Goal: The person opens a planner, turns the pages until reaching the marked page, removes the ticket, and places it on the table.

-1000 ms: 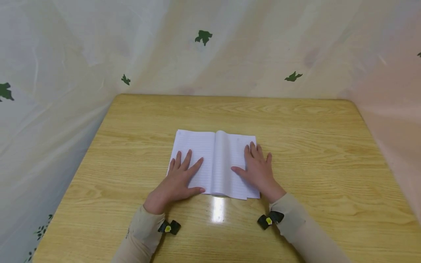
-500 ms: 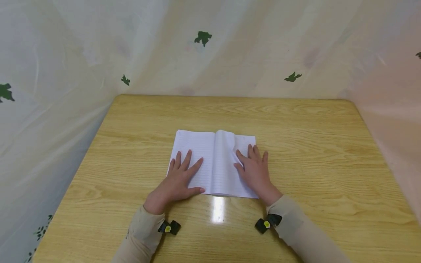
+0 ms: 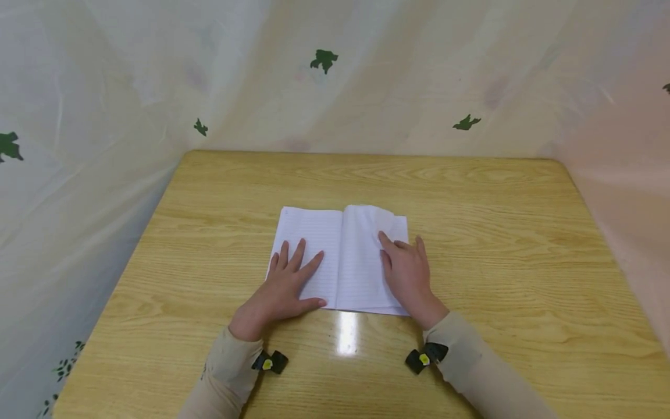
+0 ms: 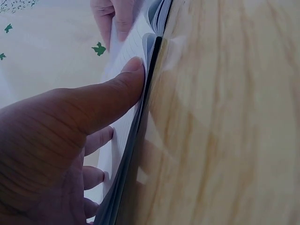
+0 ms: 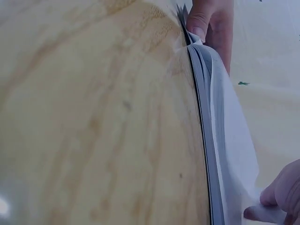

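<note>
An open notebook (image 3: 361, 273) with white lined pages lies on the table, its spine running away from me. My left hand (image 3: 285, 285) rests spread on the left page (image 3: 314, 224). Its thumb touches the front edge of the paper in the left wrist view. At the notebook's right edge, my right hand (image 3: 410, 279) pinches a raised page (image 3: 363, 244) between thumb and forefinger, the other fingers partly folded behind. In the right wrist view, this page (image 5: 234, 145) bulges above the stack of leaves, and my right hand's fingertips (image 5: 267, 197) meet its edge.
The wooden table (image 3: 497, 233) surrounds the notebook. Behind it hangs a pale curtain (image 3: 387, 75) with green bird and leaf shapes. Dark bow-like pieces with yellow centres sit at both cuffs, such as the right bow (image 3: 426, 358). A light reflection shines below the notebook.
My right hand has drawn its forefinger and thumb in from lying spread to pinching the page. The page has lifted and its far edge bulges rightward. The left hand has not moved.
</note>
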Demonstrator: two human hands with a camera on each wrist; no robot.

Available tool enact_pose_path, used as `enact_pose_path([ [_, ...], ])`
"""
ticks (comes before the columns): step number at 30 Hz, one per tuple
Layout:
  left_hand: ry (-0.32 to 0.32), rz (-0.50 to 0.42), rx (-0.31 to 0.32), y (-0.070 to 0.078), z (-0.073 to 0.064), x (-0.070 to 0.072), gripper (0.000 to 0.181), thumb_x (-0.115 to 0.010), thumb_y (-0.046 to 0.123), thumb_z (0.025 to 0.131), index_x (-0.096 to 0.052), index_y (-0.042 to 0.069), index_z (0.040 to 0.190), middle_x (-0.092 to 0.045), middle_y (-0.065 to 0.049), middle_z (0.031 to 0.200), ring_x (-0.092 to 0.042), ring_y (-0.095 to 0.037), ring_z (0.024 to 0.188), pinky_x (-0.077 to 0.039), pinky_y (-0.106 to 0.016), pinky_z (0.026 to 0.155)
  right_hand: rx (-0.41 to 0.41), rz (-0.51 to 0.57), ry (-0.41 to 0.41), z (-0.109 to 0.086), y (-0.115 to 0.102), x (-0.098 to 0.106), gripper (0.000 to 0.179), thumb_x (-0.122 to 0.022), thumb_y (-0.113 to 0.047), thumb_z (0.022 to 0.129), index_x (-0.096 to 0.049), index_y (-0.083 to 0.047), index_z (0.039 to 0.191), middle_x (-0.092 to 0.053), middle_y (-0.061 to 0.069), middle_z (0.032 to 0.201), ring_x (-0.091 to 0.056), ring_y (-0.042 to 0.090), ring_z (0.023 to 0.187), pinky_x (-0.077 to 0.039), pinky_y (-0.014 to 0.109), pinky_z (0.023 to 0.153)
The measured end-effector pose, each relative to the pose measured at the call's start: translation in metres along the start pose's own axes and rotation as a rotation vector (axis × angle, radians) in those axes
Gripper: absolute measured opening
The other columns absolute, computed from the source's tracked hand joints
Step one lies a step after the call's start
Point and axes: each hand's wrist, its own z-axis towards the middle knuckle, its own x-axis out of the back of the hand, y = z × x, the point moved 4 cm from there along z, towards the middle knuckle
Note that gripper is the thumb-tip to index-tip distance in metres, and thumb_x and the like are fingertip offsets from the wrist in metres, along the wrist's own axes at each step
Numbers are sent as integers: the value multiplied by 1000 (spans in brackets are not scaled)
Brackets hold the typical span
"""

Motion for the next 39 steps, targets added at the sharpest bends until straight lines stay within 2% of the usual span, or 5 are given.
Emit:
enact_pose_path([
  [8, -9, 1, 9, 0, 0, 0, 90, -66, 59, 84, -27, 20, 156, -3, -23, 160, 8, -51, 142, -3, -66, 111, -71, 56, -38, 0, -1, 0, 81, -63, -3, 90, -14, 1, 155, -48, 7, 51, -59, 35, 60, -46, 53, 91],
  [14, -12, 4, 11, 0, 0, 0, 90, -66, 59, 84, -27, 20, 156, -2, -23, 160, 9, -51, 142, -3, -66, 111, -12, 38, -52, -2, -7, -2, 78, -59, 3, 89, -15, 3, 154, -59, 14, 67, -52, 29, 59, -46, 43, 56],
  [17, -12, 4, 12, 0, 0, 0, 90, -66, 59, 84, -26, 20, 156, -2, -23, 160, 9, -51, 142, -3, -66, 111, 73, 59, -39, -4, -11, -2, 74, -56, 8, 87, -24, 0, 153, -69, 20, 103, -63, 33, 75, -51, 44, 64],
  [22, -5, 6, 10, 1, 0, 0, 89, -65, 59, 85, -27, 21, 156, -3, -23, 160, 8, -51, 142, -4, -65, 111, 151, 148, -55, -7, -17, -4, 63, -55, 8, 89, -39, -4, 149, -49, 17, 143, -57, 37, 118, -49, 49, 90],
  [39, 29, -8, 19, 4, 2, 2, 101, -61, 59, 88, -9, 8, 157, -4, -20, 161, 6, -50, 143, -5, -65, 112, 256, 184, -269, -18, -38, -15, 51, -62, -27, 96, -52, -6, 141, -22, 27, 156, -30, 46, 138, -28, 55, 110],
])
